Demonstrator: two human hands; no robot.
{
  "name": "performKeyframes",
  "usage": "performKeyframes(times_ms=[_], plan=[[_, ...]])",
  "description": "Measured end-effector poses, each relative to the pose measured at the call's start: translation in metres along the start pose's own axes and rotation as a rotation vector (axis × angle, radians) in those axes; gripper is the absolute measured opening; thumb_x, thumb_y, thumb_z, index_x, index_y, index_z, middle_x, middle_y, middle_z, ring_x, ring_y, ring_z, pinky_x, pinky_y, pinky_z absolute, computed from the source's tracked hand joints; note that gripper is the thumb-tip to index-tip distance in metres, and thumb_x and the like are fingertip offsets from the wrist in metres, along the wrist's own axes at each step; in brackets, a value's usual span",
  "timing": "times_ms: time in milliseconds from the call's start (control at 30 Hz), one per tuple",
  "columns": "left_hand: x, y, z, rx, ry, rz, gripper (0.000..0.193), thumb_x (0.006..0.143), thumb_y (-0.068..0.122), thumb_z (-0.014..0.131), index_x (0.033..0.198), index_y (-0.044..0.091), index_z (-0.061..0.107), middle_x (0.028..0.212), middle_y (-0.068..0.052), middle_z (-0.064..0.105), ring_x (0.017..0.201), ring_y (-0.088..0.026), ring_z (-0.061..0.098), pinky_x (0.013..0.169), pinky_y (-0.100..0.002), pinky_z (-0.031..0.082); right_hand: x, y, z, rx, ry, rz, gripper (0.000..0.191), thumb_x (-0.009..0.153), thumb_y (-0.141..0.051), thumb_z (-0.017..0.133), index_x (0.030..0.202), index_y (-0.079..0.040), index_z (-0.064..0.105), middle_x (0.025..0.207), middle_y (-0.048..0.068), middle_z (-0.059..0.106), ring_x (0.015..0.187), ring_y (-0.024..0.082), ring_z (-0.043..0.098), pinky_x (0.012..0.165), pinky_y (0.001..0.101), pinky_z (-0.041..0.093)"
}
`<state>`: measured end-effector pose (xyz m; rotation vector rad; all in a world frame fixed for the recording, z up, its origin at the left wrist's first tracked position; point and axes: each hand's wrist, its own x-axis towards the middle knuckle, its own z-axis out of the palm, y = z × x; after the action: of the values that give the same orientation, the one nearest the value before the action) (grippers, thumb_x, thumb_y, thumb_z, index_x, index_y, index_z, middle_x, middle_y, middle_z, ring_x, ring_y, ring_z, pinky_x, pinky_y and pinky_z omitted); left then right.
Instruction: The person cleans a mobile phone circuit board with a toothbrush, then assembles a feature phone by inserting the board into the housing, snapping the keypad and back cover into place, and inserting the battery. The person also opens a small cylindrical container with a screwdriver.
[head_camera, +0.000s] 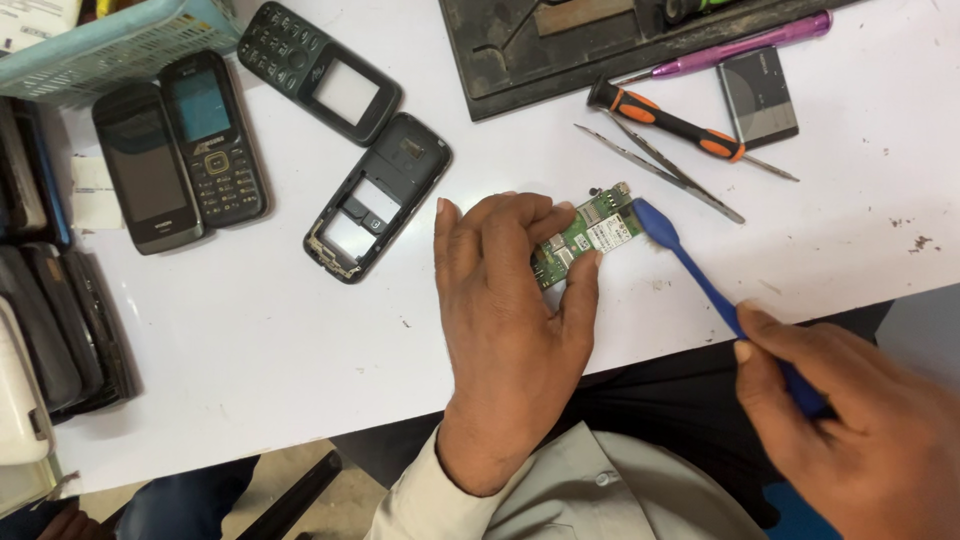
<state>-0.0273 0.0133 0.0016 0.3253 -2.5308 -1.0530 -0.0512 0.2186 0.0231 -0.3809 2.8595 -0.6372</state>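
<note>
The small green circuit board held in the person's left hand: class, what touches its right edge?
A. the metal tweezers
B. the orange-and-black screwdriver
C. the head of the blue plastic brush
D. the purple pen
C: the right hand holds the blue plastic brush with its head against the edge of the small green circuit board, which the left hand pins to the white table.
</note>
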Motion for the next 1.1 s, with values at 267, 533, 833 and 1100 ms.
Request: performKeyframes(times_ms=[267, 533, 833, 1100], plan=[[-0.001, 0.000, -0.003, 0.000, -0.005, -0.006, 0.038, 0.094, 0.012, 0.073, 0.124, 0.002, 0.052, 0.116, -0.006, 0.074, 0.132, -0.026, 0.054, 0.128, -0.062, 0.018, -0.004, -0.003, 0.001, 0.047, 0.047, -0.093, 0.024, 0.086, -0.010, 0.075, 0.109, -0.003, 0.076, 0.084, 0.011, 0.076, 0.069, 0.015, 0.072, 0.056, 0.0275, 0.053], [-0.003, 0.000, -0.005, 0.011, -0.004, -0.007, 0.041, 0.094, 0.014, 0.073, 0.126, 0.001, 0.050, 0.115, -0.005, 0.075, 0.136, -0.027, 0.052, 0.128, -0.063, 0.016, -0.003, -0.003, -0.001, 0.043, 0.062, -0.062, 0.023, 0.087, -0.009, 0.077, 0.109, -0.002, 0.076, 0.088, 0.012, 0.076, 0.068, 0.016, 0.074, 0.055, 0.0272, 0.054], [-0.003, 0.004, -0.005, 0.033, -0.004, -0.004, 0.044, 0.093, 0.014, 0.074, 0.127, 0.001, 0.050, 0.113, -0.006, 0.076, 0.140, -0.032, 0.048, 0.127, -0.063, 0.017, -0.005, 0.000, -0.007, 0.053, 0.019, -0.074, 0.023, 0.087, -0.013, 0.076, 0.108, -0.005, 0.076, 0.083, 0.009, 0.076, 0.067, 0.012, 0.070, 0.056, 0.0253, 0.053], [-0.006, 0.011, -0.031, -0.071, 0.001, 0.022, 0.064, 0.085, 0.014, 0.080, 0.139, -0.003, 0.049, 0.139, -0.022, 0.059, 0.148, -0.044, 0.038, 0.116, -0.050, 0.042, 0.011, 0.044, -0.005, 0.160, 0.252, -0.100, 0.027, 0.105, -0.013, 0.069, 0.125, 0.006, 0.069, 0.081, 0.011, 0.068, 0.067, 0.014, 0.065, 0.063, 0.0238, 0.048]])
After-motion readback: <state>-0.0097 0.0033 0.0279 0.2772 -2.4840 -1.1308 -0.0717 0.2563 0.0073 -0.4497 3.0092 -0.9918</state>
